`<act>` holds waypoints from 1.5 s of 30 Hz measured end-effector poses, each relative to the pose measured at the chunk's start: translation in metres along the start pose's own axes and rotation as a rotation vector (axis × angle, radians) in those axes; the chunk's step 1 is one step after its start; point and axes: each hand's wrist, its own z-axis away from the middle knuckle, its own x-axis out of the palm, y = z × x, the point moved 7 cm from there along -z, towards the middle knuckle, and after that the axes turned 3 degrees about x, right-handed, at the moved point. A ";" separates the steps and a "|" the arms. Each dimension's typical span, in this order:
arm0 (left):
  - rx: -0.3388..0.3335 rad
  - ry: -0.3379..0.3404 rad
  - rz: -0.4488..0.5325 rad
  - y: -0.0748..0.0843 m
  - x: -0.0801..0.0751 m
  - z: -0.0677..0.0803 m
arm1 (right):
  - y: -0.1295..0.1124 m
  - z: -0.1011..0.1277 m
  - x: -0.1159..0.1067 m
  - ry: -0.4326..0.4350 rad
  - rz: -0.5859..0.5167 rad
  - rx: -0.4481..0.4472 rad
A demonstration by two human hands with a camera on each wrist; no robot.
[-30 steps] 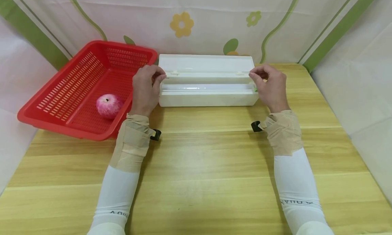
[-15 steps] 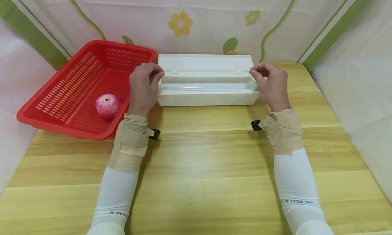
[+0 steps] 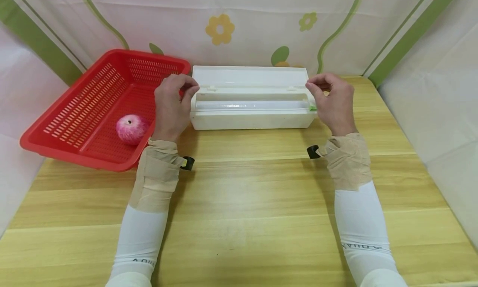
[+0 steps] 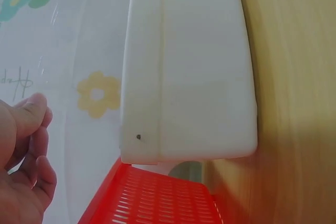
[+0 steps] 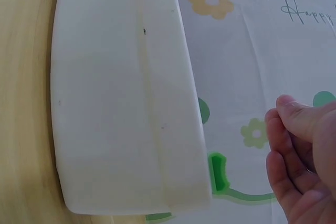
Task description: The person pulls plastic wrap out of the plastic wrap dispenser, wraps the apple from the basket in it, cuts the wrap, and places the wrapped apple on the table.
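A long white cling film dispenser box (image 3: 254,121) stands at the back of the table with its lid (image 3: 250,75) up. The film roll (image 3: 250,105) shows inside. At the box's left end, my left hand (image 3: 171,106) pinches, thumb against fingers. At the right end, my right hand (image 3: 332,105) pinches the same way, close to a green slider (image 5: 218,172). Clear cling film (image 4: 54,13) shows only as faint glints level with the hands in the wrist views. Its edge at the fingertips is hard to make out.
A red plastic basket (image 3: 80,159) stands left of the box, behind the left hand. In it lies a pink apple-like fruit (image 3: 131,129) in its front right part. The wooden table (image 3: 239,204) ends at a flower-printed white cloth (image 3: 257,25).
My hands have drawn slightly apart, the left one leftward and the right one rightward, both rising a little. More of the roll shows in the box. The basket and fruit stay put.
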 end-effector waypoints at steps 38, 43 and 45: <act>0.009 0.014 0.007 0.015 -0.016 -0.003 | -0.019 -0.001 -0.016 0.039 -0.027 -0.007; 0.014 0.021 -0.003 0.017 -0.018 -0.003 | -0.020 0.000 -0.018 0.047 -0.032 -0.011; 0.017 0.023 -0.005 0.018 -0.019 -0.003 | -0.021 0.000 -0.018 0.049 -0.034 -0.012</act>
